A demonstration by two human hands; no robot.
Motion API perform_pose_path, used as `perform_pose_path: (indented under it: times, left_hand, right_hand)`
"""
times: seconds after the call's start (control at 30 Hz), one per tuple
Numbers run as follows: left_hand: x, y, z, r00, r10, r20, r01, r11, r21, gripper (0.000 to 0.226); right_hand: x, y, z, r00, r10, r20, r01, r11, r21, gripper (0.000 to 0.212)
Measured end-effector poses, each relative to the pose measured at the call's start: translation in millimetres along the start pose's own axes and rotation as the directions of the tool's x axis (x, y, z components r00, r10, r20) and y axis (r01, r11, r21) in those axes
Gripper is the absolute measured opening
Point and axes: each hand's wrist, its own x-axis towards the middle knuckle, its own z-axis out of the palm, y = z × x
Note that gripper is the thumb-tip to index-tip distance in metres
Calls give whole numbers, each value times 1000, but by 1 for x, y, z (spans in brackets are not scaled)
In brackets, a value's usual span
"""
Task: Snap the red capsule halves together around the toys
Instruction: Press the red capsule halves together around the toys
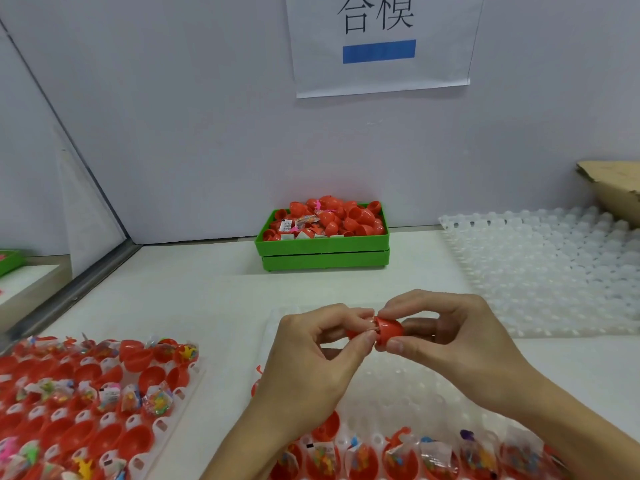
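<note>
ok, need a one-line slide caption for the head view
Both hands, left hand and right hand, press a red capsule together above a white tray; green bin behind.

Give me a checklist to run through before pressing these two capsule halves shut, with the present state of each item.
1. Right hand grips the red capsule half firmly: ok, thumb and fingers pinch it.
2. Left hand holds the other half: cannot tell, its fingers hide most of it.
3. Toy packet fully inside the seam: not ok, clear wrapping shows in the gap between the halves.
4. Rims lined up: cannot tell, fingertips cover the joint.
5. Hands are up off the white tray: ok.
6. Green bin within view for the finished capsule: ok, against the wall, already piled high.
</note>
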Motion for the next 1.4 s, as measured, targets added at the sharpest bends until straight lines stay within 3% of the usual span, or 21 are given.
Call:
perform_pose_path:
  times: [0.23, 0.73, 1.1, 1.4]
  left_hand:
    - [0, 1, 4, 1000, -20, -17, 22, 993, 112, 29]
    - [-3, 0, 6, 993, 101, -53, -97, 993, 74, 7]
    - [1, 5, 3, 994, -102, -46, 99, 993, -65, 29]
    - [2, 2, 4, 997, -67, -25, 66, 997, -30, 16]
  right_hand:
    - [-1, 8, 4, 999, -42, -18, 40, 997, -72, 24]
    - [1, 5, 5, 996, -75, -55, 75, 997, -6, 25]
    - [1, 7, 5, 996, -90, -21, 90, 996, -1, 27]
    - [0, 5, 5, 996, -86, -37, 86, 996, -2, 27]
